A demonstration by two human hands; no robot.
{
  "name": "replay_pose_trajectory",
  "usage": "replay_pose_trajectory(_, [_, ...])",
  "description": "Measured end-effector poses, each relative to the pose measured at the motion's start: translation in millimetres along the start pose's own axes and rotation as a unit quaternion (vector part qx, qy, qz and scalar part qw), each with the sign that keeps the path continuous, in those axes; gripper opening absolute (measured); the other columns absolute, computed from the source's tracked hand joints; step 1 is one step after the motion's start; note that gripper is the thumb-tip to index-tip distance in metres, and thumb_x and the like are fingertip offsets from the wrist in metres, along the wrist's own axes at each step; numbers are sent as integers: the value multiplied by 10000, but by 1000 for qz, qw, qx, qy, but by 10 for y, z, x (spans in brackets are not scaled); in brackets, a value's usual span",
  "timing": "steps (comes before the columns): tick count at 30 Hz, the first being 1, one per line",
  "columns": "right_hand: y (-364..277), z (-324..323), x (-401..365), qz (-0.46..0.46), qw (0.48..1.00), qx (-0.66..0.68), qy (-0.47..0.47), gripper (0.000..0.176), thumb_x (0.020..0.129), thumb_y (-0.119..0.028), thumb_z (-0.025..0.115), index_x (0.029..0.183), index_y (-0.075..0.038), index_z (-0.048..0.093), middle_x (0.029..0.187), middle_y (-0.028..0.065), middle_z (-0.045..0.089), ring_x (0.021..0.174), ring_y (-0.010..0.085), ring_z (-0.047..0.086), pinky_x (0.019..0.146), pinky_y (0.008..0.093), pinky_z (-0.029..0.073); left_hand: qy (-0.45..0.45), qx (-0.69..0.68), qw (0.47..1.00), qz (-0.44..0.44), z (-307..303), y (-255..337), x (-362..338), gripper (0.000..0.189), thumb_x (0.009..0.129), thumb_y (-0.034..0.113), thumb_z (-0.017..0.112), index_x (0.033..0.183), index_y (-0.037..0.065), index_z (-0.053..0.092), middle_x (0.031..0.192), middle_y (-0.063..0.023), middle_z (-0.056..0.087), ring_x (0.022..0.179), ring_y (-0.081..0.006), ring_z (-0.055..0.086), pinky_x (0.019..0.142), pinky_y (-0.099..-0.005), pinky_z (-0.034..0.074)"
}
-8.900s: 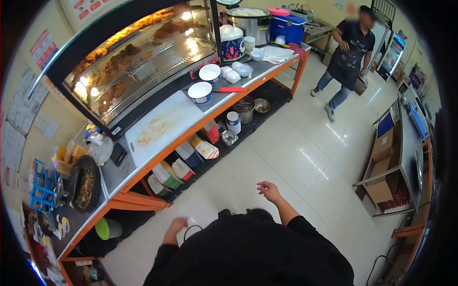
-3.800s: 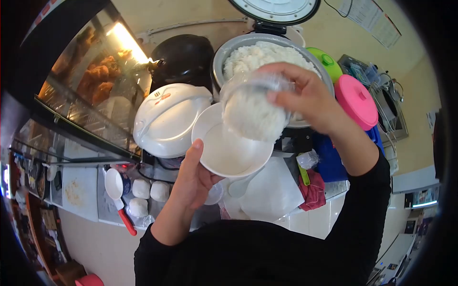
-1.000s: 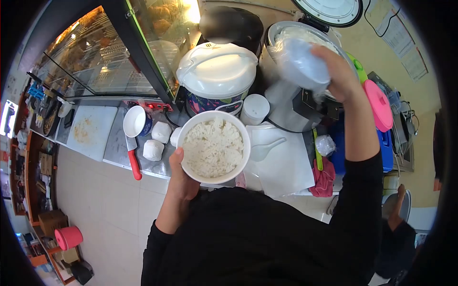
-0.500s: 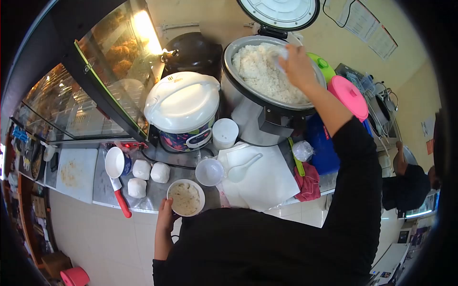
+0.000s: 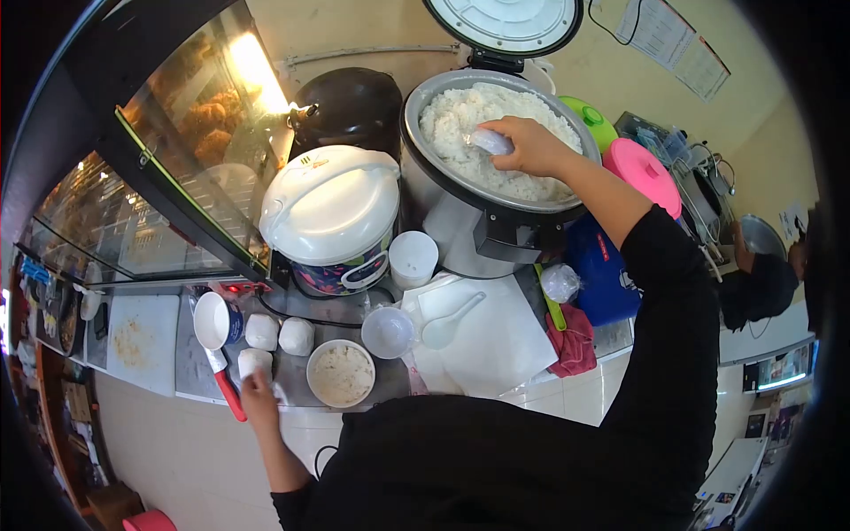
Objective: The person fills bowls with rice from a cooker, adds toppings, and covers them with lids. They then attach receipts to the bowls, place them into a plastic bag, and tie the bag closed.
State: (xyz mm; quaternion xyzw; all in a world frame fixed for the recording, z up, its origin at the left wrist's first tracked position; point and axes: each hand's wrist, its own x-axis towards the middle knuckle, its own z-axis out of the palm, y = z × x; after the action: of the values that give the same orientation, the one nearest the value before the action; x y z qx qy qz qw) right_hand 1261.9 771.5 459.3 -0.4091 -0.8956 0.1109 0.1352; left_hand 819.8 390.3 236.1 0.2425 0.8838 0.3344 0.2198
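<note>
My right hand (image 5: 529, 149) is closed around a small translucent plastic bowl (image 5: 492, 141), low over the cooked white rice (image 5: 474, 102) in a large open rice cooker (image 5: 443, 212). At the counter's front edge, my left hand (image 5: 259, 403) is slightly blurred, its fingertips at the lower edge of a white wrapped bundle (image 5: 255, 364). Behind that bundle sit two similar ones, a left bundle (image 5: 261, 331) and a right bundle (image 5: 297, 336). A white bowl of rice (image 5: 342, 373) stands to the right of my left hand, with a translucent bowl (image 5: 388, 333) behind it.
A red-handled knife (image 5: 230, 395) lies by a white-and-blue cup (image 5: 218, 320). White sheets (image 5: 482, 345) carry a white spoon (image 5: 452, 320). Nearby are a lidded rice cooker (image 5: 332, 203), a white container (image 5: 413, 259), a red cloth (image 5: 573, 341) and a lit display case (image 5: 199, 133). Another person (image 5: 760, 288) stands at right.
My left hand has let go of the rice bowl and moved left to the wrapped bundle. My right hand has moved left and lower over the rice with the plastic bowl.
</note>
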Motion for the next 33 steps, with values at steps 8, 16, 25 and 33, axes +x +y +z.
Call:
replay_pose_trajectory(8, [-56,42,78,23,990,105,-86,467,730,-189,708,1176,-90,611,926,94,654,819,165,602,747,288,480,170,259,946,91,-361,-124,1431,527,933,442,467,1063,-59,566,1066,-273,594,988,-421,585,835,-490,463])
replay_pose_trajectory(16, [-5,-47,62,19,979,148,-142,492,727,-164,695,1203,-79,604,970,86,654,843,153,596,779,283,480,109,314,942,42,-232,-164,2144,467,757,398,657,854,-59,643,881,-253,655,852,-424,631,778,-500,495])
replay_pose_trajectory(25, [77,-215,-55,34,970,194,-143,408,775,-176,649,1174,-93,636,922,94,660,826,163,586,765,289,467,-3,-50,996,-79,-522,39,2008,304,716,175,519,943,-23,565,735,-132,615,613,-282,626,497,-384,498])
replay_pose_trajectory(33, [394,-429,15,139,959,220,-112,353,905,-250,594,1200,-59,606,941,6,632,862,73,514,790,252,441,-165,-283,934,-140,-991,527,1281,597,770,411,529,1277,100,482,1131,-140,595,977,-266,623,624,-384,540])
